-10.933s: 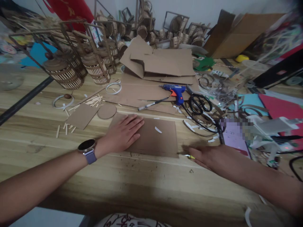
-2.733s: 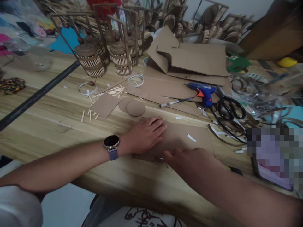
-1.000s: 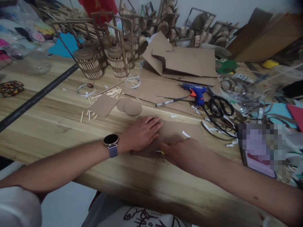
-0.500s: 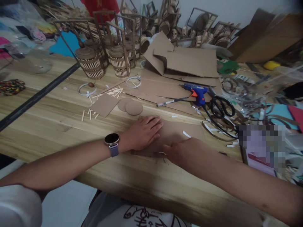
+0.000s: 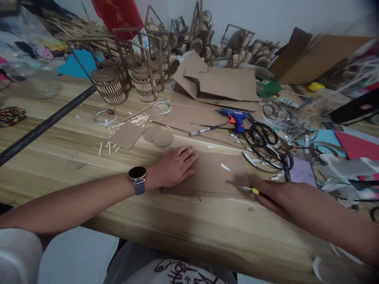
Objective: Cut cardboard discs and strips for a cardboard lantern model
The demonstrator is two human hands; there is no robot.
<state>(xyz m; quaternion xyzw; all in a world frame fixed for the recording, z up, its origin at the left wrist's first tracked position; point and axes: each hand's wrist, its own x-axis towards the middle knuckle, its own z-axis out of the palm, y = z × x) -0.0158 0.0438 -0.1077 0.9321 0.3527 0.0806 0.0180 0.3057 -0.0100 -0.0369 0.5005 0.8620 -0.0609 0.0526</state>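
A flat piece of brown cardboard [image 5: 211, 173] lies on the wooden table in front of me. My left hand [image 5: 174, 167], with a watch on its wrist, rests palm down on the cardboard's left part, fingers stretched out. At the right end of the sheet, my right hand [image 5: 272, 193] is closed around a yellow craft knife [image 5: 254, 191], its pale tip pointing left over the cardboard. Most of the handle is hidden in the hand. A small white paper strip [image 5: 225, 167] lies on the sheet.
Two cardboard discs [image 5: 162, 138], a cardboard square [image 5: 128, 136] and several small sticks [image 5: 139, 119] lie beyond my left hand. A blue glue gun [image 5: 233, 115] and black scissors [image 5: 263, 132] are behind the sheet. Small lidded baskets [image 5: 108, 85] and folded cardboard [image 5: 226, 83] stand farther back.
My right hand has moved right with the craft knife, from the sheet's front middle to its right end, uncovering more cardboard. My left hand stays on the sheet. The view has shifted slightly.
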